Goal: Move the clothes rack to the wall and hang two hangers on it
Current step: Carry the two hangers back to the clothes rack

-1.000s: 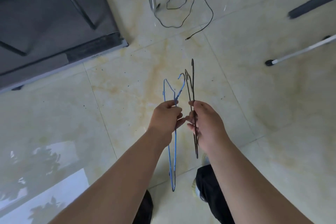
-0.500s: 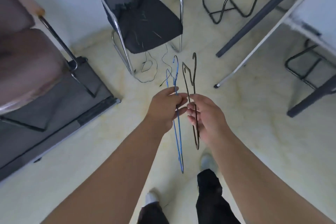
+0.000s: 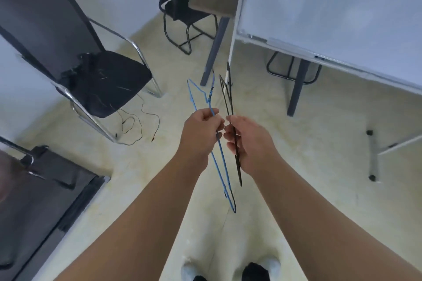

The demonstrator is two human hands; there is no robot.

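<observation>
Two hangers are held above the floor (image 3: 296, 166): the left hand (image 3: 201, 134) is clamped on the blue hanger (image 3: 220, 157), the right hand (image 3: 249, 141) on the black hanger (image 3: 229, 98). Two chairs stand beyond the hands.

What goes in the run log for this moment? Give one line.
left hand: grip on blue hanger | right hand: grip on black hanger | hangers: apart, hooks up | clothes rack: not in view

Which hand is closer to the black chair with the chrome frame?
Left. The left hand, holding the blue hanger, is on the side of the black chair; the right hand, holding the dark hanger, sits farther away.
</observation>
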